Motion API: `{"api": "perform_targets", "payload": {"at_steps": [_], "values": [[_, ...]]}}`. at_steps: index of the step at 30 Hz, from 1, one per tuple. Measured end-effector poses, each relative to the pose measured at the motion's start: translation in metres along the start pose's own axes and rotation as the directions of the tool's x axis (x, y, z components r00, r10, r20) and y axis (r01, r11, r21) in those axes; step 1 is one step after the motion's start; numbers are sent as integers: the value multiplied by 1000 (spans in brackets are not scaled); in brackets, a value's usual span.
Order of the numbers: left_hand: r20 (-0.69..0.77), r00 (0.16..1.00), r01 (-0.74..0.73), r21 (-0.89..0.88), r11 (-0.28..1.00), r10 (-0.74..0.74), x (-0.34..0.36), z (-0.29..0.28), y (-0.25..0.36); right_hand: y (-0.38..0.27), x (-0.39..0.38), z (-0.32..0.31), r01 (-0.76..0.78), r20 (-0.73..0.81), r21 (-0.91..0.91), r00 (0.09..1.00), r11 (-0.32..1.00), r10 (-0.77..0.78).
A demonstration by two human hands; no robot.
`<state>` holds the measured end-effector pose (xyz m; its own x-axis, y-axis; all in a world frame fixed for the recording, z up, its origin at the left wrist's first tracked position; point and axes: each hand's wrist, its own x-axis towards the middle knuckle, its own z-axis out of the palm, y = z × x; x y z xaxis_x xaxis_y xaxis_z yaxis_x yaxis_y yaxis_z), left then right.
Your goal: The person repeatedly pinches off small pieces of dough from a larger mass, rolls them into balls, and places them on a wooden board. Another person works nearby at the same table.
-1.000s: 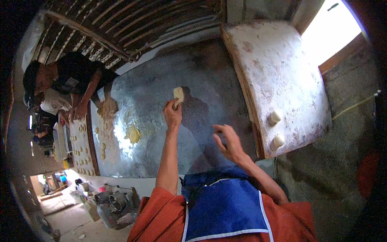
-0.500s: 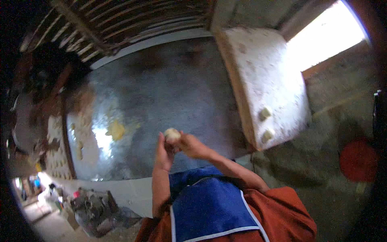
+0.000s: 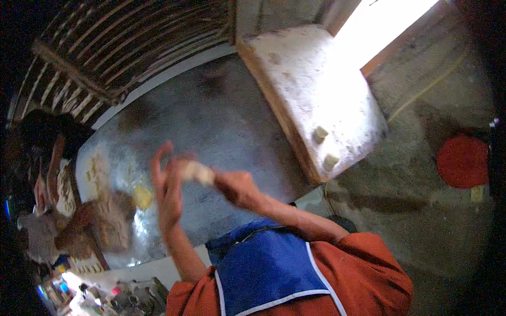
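A pale piece of dough (image 3: pixel 197 171) is held up above the shiny metal table (image 3: pixel 226 126). My right hand (image 3: pixel 237 187) pinches its right end. My left hand (image 3: pixel 167 190) stands upright just left of the dough, fingers spread, palm toward it; blur hides whether the palm touches it. Both forearms come up from my orange sleeves and blue apron.
A floured wooden board (image 3: pixel 311 84) lies on the table's right, with two small dough pieces (image 3: pixel 320 131) near its front edge. A yellow lump (image 3: pixel 141 196) sits on the metal. A co-worker's blurred hand (image 3: pixel 103 226) is at the left beside dough-filled boards (image 3: pixel 66 185). A red disc (image 3: pixel 463 160) lies on the floor.
My left hand first held the dough out over the table, then both hands came together on it near my chest. Now they have parted slightly and my head has turned.
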<state>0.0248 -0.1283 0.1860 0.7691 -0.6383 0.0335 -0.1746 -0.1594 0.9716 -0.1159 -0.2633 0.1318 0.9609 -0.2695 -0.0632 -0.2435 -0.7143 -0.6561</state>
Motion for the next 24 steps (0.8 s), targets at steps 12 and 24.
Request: {"api": "perform_targets", "payload": {"at_steps": [12,24], "values": [[584,812,-189,240,952,14,10,68,-84,68,16,-51,110,189,123,973,986,-132],[840,522,-404,395,825,-147,-27,32,-24,24,-34,-55,385,317,-44,880,922,-353]]}}
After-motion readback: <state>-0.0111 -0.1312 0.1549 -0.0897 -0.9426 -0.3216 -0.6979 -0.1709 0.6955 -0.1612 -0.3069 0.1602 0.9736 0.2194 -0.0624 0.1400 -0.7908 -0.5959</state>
